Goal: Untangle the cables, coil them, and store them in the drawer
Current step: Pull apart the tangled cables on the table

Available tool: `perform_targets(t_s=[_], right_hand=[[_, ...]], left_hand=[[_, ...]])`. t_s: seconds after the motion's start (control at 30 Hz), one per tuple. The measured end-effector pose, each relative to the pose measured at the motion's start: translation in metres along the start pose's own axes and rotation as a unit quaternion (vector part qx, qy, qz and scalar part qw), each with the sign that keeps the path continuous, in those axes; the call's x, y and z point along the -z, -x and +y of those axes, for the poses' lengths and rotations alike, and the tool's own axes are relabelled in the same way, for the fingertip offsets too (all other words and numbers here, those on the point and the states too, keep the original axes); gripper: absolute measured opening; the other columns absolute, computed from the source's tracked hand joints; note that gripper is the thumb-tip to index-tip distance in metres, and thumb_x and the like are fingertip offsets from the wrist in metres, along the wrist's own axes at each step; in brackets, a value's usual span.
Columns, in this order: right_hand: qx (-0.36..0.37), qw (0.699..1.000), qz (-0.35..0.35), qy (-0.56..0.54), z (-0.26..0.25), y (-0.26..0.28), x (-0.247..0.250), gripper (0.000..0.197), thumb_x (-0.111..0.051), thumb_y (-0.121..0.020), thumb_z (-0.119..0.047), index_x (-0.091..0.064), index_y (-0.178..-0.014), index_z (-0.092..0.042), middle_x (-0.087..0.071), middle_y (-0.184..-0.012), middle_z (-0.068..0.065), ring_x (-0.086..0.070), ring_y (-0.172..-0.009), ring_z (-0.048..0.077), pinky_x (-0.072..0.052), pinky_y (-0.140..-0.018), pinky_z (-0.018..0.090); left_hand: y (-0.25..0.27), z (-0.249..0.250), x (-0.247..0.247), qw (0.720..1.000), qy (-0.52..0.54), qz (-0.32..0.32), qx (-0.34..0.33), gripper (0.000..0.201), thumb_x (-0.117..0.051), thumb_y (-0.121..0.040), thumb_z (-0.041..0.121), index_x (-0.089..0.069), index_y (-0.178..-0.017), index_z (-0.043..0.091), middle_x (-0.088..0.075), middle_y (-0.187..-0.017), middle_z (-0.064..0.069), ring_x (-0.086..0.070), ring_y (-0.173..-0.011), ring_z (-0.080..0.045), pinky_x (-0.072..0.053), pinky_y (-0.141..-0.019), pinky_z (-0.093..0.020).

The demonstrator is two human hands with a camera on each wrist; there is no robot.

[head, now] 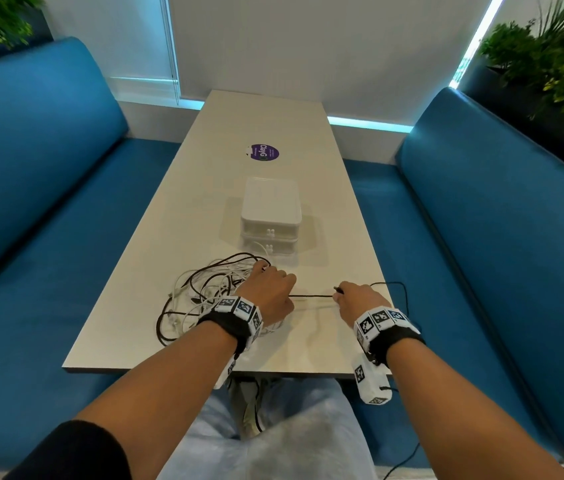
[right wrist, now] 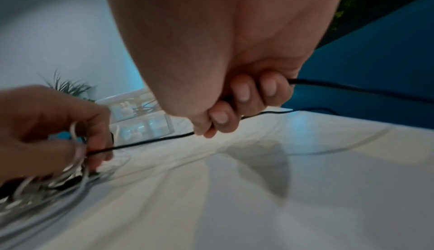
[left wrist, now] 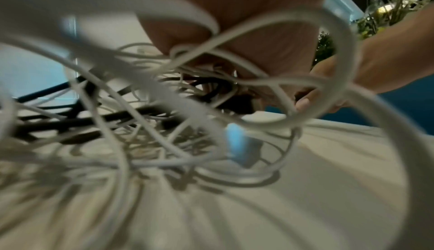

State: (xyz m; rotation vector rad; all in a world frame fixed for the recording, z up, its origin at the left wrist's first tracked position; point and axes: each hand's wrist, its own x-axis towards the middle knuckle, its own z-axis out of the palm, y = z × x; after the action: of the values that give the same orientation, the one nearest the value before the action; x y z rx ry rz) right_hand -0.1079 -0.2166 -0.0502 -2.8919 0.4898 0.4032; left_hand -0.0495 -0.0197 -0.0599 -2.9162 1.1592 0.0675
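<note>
A tangle of white and black cables (head: 204,292) lies on the near left of the white table (head: 273,133). My left hand (head: 268,292) sits on the tangle's right edge, fingers curled round a bunch of white and black strands (left wrist: 211,87). A black cable (head: 311,296) runs taut from that hand to my right hand (head: 360,299), which grips it in curled fingers (right wrist: 241,90). The cable's plug end (head: 338,289) sticks out past the right hand, and a loop (head: 401,292) trails toward the table's right edge. A small white drawer unit (head: 270,216) stands beyond, both drawers closed.
A purple round sticker (head: 261,153) lies on the far half of the table. Blue bench seats (head: 48,202) flank the table on both sides, with plants (head: 557,64) behind them. A thin black wire (head: 401,462) hangs from my right wrist device.
</note>
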Motion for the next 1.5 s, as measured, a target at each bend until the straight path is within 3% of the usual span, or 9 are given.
perform_targets(t_s=[0.17,0.3,0.37,0.67,0.9,1.07,1.2,1.33,1.5], right_hand=[[0.017,0.999,0.041,0.026,-0.016,0.004,0.000,0.020,-0.039,-0.101,-0.023,-0.053,-0.113,-0.015,-0.061,-0.099,0.008,-0.059,-0.082,0.027,-0.050,-0.069,0.035],[0.096,0.995,0.033,-0.018,-0.035,0.010,-0.008,0.033,-0.036,-0.104,-0.029,-0.042,-0.135,-0.020,-0.062,-0.107,0.015,-0.063,-0.092,0.034,-0.050,-0.074,0.039],[0.129,0.990,0.016,-0.051,-0.043,0.010,-0.013,0.030,-0.037,-0.104,-0.028,-0.048,-0.130,-0.017,-0.064,-0.105,0.016,-0.063,-0.089,0.035,-0.051,-0.073,0.039],[0.123,0.986,-0.018,-0.111,-0.038,0.006,-0.013,0.024,-0.050,-0.099,-0.034,-0.065,-0.093,-0.017,-0.066,-0.089,0.008,-0.061,-0.083,0.028,-0.049,-0.073,0.035],[0.071,0.997,0.007,-0.038,-0.009,0.004,-0.003,0.026,-0.044,-0.100,-0.040,-0.063,-0.102,-0.021,-0.066,-0.094,0.007,-0.063,-0.083,0.027,-0.053,-0.073,0.035],[0.074,0.996,0.035,0.026,-0.022,0.007,-0.005,0.024,-0.042,-0.102,-0.030,-0.058,-0.112,-0.015,-0.064,-0.104,0.010,-0.063,-0.088,0.030,-0.050,-0.071,0.034],[0.130,0.990,0.035,-0.048,-0.038,0.013,-0.011,0.032,-0.045,-0.100,-0.031,-0.052,-0.131,-0.024,-0.065,-0.110,0.012,-0.063,-0.098,0.033,-0.050,-0.078,0.036],[0.160,0.983,0.015,-0.088,-0.051,0.011,-0.014,0.025,-0.049,-0.100,-0.033,-0.063,-0.102,-0.012,-0.068,-0.097,0.012,-0.062,-0.091,0.032,-0.047,-0.073,0.035],[0.128,0.987,0.006,-0.092,-0.049,0.003,-0.010,0.028,-0.053,-0.097,-0.040,-0.062,-0.088,-0.015,-0.065,-0.084,0.009,-0.062,-0.081,0.030,-0.051,-0.071,0.037]], left_hand=[[0.000,-0.002,-0.004,0.998,-0.054,0.002,-0.013,0.020,-0.042,-0.094,0.023,-0.057,-0.103,0.014,-0.062,-0.101,-0.007,-0.052,-0.103,-0.030,-0.022,-0.106,-0.044],[0.002,0.000,-0.005,0.996,-0.080,-0.006,-0.024,0.027,-0.041,-0.098,0.027,-0.054,-0.119,0.016,-0.061,-0.112,-0.009,-0.050,-0.112,-0.031,-0.021,-0.108,-0.049],[0.002,0.001,-0.004,0.997,-0.074,-0.009,-0.021,0.032,-0.039,-0.099,0.027,-0.051,-0.126,0.017,-0.059,-0.116,-0.009,-0.049,-0.115,-0.031,-0.021,-0.108,-0.049],[0.009,-0.007,-0.005,0.996,-0.066,0.029,-0.053,0.028,-0.041,-0.097,0.033,-0.062,-0.109,0.019,-0.063,-0.107,-0.001,-0.052,-0.107,-0.025,-0.024,-0.105,-0.045],[0.014,-0.017,-0.009,0.997,-0.046,0.043,-0.040,0.028,-0.042,-0.097,0.029,-0.065,-0.113,0.024,-0.062,-0.108,0.002,-0.052,-0.108,-0.023,-0.021,-0.108,-0.044],[0.009,-0.010,-0.011,0.998,-0.031,0.032,-0.046,0.026,-0.042,-0.100,0.026,-0.064,-0.115,0.022,-0.061,-0.110,-0.002,-0.053,-0.108,-0.026,-0.024,-0.105,-0.043],[0.010,-0.010,-0.015,0.998,-0.017,0.049,-0.039,0.027,-0.042,-0.100,0.027,-0.061,-0.118,0.024,-0.060,-0.111,-0.002,-0.053,-0.107,-0.025,-0.025,-0.103,-0.043],[0.008,-0.010,-0.015,0.998,0.027,0.057,-0.026,0.023,-0.042,-0.100,0.027,-0.061,-0.111,0.021,-0.059,-0.106,-0.002,-0.054,-0.106,-0.024,-0.024,-0.102,-0.040],[0.009,-0.013,-0.017,0.994,0.076,0.069,-0.022,0.025,-0.045,-0.098,0.030,-0.066,-0.110,0.023,-0.060,-0.103,0.002,-0.054,-0.103,-0.021,-0.023,-0.104,-0.038]])
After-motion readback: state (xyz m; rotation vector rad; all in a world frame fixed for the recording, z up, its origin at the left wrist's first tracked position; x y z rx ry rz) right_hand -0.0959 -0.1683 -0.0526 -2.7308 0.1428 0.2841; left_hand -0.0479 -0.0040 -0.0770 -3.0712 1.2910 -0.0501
